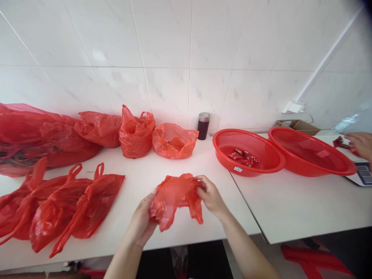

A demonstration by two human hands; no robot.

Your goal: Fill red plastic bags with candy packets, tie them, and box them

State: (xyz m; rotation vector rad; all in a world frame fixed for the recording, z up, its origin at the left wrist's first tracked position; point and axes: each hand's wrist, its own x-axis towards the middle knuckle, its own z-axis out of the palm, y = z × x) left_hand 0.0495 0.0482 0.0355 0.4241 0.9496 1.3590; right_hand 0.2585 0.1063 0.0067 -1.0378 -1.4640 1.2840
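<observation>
To our left, knotted red bags lie on the white worktop. Above it, in front of us, our left hand grips one side of a crumpled plastic bag, and our right hand pinches the other. Rightward, we see a red colander holding small packets, then a second colander.

At least eight red bags, two red baskets, one tumbler, one scale, one cardboard box, two white benches
</observation>
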